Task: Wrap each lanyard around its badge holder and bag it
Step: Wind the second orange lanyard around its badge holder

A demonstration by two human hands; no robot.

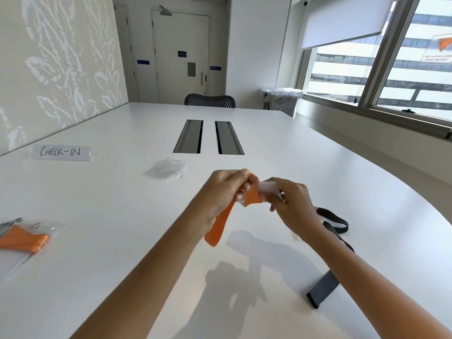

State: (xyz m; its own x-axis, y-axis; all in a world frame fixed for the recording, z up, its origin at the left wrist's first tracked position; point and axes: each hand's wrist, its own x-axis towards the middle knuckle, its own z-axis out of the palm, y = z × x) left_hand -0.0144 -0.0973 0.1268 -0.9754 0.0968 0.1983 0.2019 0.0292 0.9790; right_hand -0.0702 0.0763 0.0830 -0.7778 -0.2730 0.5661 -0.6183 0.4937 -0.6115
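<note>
Orange lanyard (252, 197): held in the air above the near middle of the white table (122, 241), between both hands. Part of the strap lies across a pale badge holder (268, 187); the number of turns round it cannot be told. The free end of the strap hangs as a loop below the left hand (220, 190).

Left hand: fingers curled, thumb and fingertips pinching the strap at the upper edge of the holder. Right hand (292, 203): fingers curled round the right end of the badge holder, gripping it. The two hands are close together at the holder.

Other task items: a small pile of clear bags (166, 169) lies flat on the table beyond the hands and to the left, well apart from them. At the left edge lies a bagged lanyard (23, 241), orange, folded inside clear plastic, with a metal clip showing at its far end. A dark grey lanyard (323, 287) lies loose on the table to the right, partly hidden behind the right forearm; its badge holder cannot be made out.

Surroundings: a paper sign (60, 152) reading "CHECK-IN" stands at the far left of the table, by the wall. Two cable hatches (189, 136) are set in the table's middle. A dark chair (209, 100) stands at the far end. A lined bin (281, 100) stands near the window.
</note>
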